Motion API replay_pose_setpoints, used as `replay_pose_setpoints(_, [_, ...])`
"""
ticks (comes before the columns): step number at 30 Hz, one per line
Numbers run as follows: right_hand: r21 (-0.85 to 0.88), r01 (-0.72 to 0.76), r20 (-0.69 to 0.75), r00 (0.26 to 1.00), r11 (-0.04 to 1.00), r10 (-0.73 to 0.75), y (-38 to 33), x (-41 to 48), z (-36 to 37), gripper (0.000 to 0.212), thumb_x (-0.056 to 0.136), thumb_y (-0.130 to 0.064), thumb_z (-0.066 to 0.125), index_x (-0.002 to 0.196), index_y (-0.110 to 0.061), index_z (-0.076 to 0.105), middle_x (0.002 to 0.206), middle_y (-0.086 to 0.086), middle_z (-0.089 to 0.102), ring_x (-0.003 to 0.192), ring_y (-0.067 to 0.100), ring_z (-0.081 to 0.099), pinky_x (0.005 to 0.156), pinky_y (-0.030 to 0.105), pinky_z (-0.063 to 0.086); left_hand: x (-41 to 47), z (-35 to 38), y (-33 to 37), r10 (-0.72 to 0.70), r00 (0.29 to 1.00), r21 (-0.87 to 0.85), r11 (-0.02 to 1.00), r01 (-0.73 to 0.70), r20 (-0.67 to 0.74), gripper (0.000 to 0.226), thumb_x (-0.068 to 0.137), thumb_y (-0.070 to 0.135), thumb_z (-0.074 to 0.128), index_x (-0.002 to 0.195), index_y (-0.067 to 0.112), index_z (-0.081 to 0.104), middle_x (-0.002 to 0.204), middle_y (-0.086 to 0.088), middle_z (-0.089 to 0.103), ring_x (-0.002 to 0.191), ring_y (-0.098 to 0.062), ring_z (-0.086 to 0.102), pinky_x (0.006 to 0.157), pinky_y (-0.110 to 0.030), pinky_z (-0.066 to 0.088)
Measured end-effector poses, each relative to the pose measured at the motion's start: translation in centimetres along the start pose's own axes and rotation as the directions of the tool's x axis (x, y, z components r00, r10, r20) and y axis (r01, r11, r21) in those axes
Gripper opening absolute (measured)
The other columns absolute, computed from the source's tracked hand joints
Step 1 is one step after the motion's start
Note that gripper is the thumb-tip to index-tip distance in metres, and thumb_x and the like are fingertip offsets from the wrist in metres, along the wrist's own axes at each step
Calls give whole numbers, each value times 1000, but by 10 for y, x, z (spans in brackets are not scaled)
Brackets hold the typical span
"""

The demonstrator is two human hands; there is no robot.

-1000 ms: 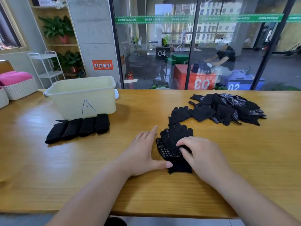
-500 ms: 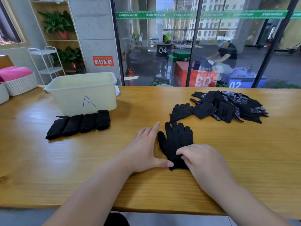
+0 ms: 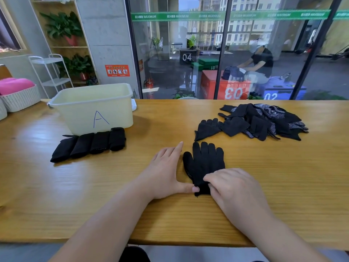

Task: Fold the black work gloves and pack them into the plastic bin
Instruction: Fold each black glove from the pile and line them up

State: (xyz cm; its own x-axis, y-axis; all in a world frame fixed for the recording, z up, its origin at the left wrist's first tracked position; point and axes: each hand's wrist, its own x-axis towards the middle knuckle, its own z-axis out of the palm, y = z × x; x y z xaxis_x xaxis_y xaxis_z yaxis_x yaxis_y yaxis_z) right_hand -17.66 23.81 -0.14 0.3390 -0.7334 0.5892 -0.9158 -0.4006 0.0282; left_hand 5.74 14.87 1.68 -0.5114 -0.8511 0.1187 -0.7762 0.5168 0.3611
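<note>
Both your hands at the glove (image 3: pixel 204 165) cuff.
Left hand (image 3: pixel 166 173) flat, open, thumb touching; right hand (image 3: pixel 232 188) fingers pinching it.

The right hand (image 3: pixel 233 188) covers the flat black knit glove's (image 3: pixel 204 163) cuff (part only); the cream plastic bin's (image 3: pixel 94 108) inside stays unseen.

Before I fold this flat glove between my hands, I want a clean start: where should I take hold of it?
Probably the cuff end of the glove, from the near side. It lies flat, fingers pointing away, and the left hand and right hand already meet there.
</note>
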Motion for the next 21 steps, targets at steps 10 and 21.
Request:
replay_pose_setpoints(10, [171, -86, 125, 990, 981, 65, 5, -1, -4, 23, 96, -52, 61, 106, -37, 75, 115, -26, 67, 113, -1, 58, 91, 25, 49, 0, -2, -4, 216, 971, 35, 976, -213, -99, 92, 78, 85, 71, 154, 37, 50, 154, 23, 41, 147, -6, 29, 122, -41, 37])
replay_pose_setpoints(21, [197, -40, 132, 991, 980, 14, 10, -1, -6, 17, 101, -45, 62, 103, -37, 77, 115, -26, 65, 113, 0, 57, 94, 27, 46, -1, -4, -5, 252, 966, -48, 966, -255, -63, 59, 83, 74, 76, 130, 39, 72, 134, 27, 55, 129, 4, 49, 112, -32, 45])
